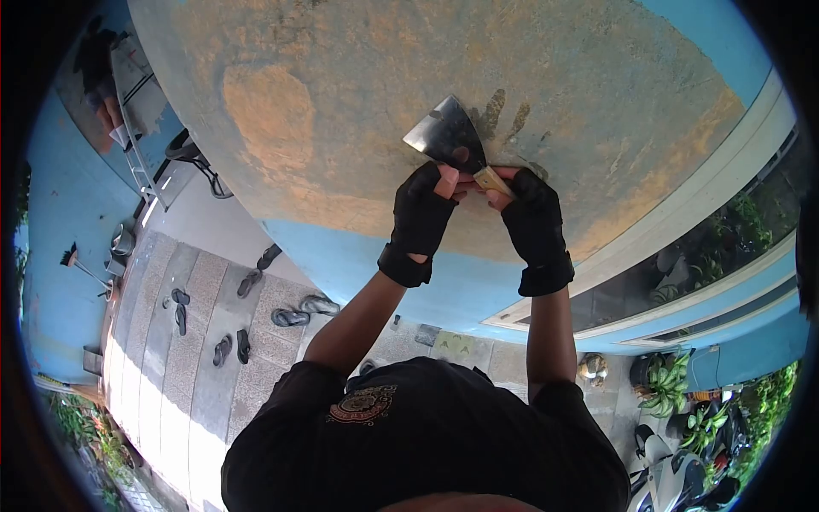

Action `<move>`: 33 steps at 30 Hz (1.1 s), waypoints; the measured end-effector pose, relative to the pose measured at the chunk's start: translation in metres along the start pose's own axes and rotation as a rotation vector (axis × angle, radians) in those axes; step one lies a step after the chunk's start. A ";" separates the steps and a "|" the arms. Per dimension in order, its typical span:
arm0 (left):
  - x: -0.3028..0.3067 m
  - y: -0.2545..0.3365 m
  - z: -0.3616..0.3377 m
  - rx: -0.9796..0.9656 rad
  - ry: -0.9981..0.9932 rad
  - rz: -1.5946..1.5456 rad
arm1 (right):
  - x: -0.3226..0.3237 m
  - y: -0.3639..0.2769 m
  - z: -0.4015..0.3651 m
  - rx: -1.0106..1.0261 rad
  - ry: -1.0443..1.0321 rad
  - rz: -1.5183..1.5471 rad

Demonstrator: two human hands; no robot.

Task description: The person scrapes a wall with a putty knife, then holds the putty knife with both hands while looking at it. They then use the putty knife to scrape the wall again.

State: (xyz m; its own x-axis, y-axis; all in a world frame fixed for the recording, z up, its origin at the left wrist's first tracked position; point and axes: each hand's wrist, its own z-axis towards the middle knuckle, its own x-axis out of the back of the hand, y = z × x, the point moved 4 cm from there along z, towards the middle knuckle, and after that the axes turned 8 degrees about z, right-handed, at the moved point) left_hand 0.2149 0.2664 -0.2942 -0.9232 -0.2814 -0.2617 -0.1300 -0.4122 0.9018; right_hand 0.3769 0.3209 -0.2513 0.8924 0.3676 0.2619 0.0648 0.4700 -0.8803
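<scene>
A putty knife (444, 130) with a broad metal blade and a short wooden handle is held up before the wall (358, 111). My right hand (531, 205), in a black fingerless glove, grips the handle. Gloved the same way, my left hand (425, 205) is closed by the base of the blade, its thumb and fingers pinching there. The blade points up and to the left. Behind it the wall surface is worn grey and orange, bordered by light blue paint. Dark finger-like marks (503, 113) show just right of the blade.
A window (682, 273) runs along the right. Several sandals (290, 317) lie on the paved floor (200, 294). At upper left another person (101, 77) stands on a ladder (136, 145). A broom (81, 258) leans at left; potted plants (665, 384) and a motorbike (670, 469) stand lower right.
</scene>
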 end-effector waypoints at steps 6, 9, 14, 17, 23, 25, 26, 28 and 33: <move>-0.006 -0.006 -0.003 -0.002 0.057 -0.130 | 0.003 0.003 -0.007 0.152 -0.032 0.110; -0.006 -0.005 -0.006 0.025 0.129 -0.168 | 0.005 -0.005 -0.005 0.172 -0.058 0.061; 0.003 0.004 -0.006 0.058 0.180 -0.108 | 0.001 -0.018 -0.002 0.096 -0.128 0.043; 0.005 0.012 -0.009 -0.023 0.186 -0.181 | -0.002 -0.017 -0.004 0.098 -0.160 0.032; -0.002 0.021 -0.013 -0.111 0.105 -0.233 | 0.000 -0.015 -0.008 0.160 -0.207 0.065; -0.004 0.020 -0.017 -0.122 0.180 -0.173 | 0.001 -0.019 -0.011 0.232 -0.218 0.014; -0.005 0.017 -0.019 -0.133 0.190 -0.172 | 0.002 -0.022 -0.013 0.298 -0.223 -0.040; -0.006 0.011 -0.025 -0.144 0.168 -0.089 | 0.001 -0.016 -0.017 0.268 -0.261 0.001; -0.005 0.018 -0.049 -0.235 0.150 0.271 | -0.008 -0.003 -0.032 0.087 -0.447 0.251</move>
State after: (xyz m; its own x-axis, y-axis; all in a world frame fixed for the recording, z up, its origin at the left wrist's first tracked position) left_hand 0.2350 0.2181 -0.2933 -0.8471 -0.5241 -0.0878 0.2140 -0.4877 0.8464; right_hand 0.3841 0.2909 -0.2639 0.5967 0.7754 0.2067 -0.1815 0.3813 -0.9064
